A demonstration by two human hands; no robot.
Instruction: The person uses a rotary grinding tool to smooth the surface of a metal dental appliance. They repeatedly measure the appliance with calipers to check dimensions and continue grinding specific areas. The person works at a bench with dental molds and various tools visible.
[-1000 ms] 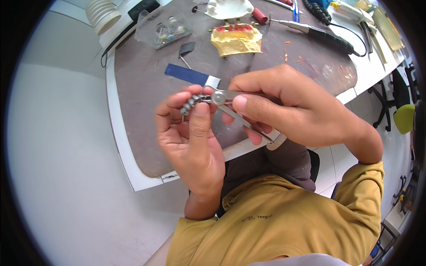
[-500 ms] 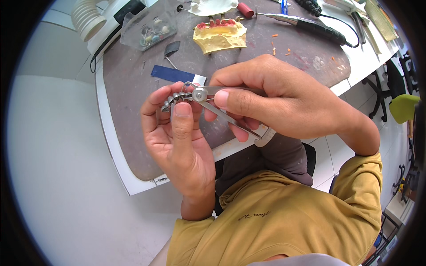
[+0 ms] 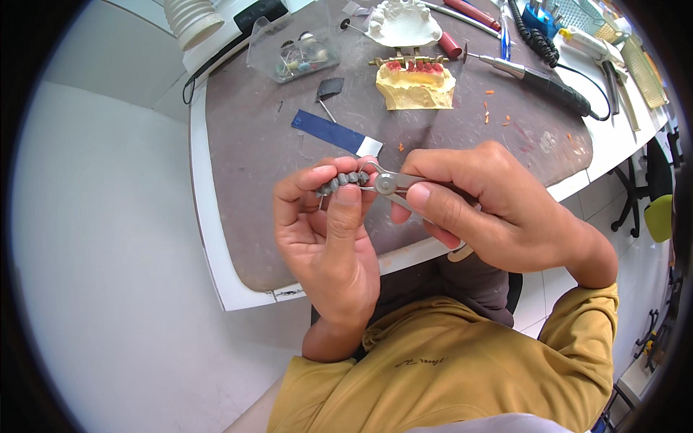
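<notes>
My left hand [image 3: 328, 245] pinches a grey metal dental bridge [image 3: 339, 182], a curved row of tooth-shaped crowns, between thumb and fingertips. In my right hand [image 3: 498, 198] is a metal dental caliper [image 3: 385, 184], gripped by its handles between thumb and fingers. Its two thin curved jaws meet the right end of the bridge, one above and one below; whether both tips touch the metal is too small to tell. The lower handle is largely hidden behind my right hand, with part of its scale plate [image 3: 460, 252] showing below.
Beyond my hands on the brown mat lie a blue strip with a white end [image 3: 328, 132], a yellow dental model [image 3: 415, 90] with red teeth, a white cast [image 3: 404, 25], a clear box of small parts [image 3: 296, 54] and a black rotary handpiece [image 3: 556, 90].
The head view has shifted, so the table items appear lower and further right. The bridge has turned in my left fingers, and the caliper's jaws now sit at its right end.
</notes>
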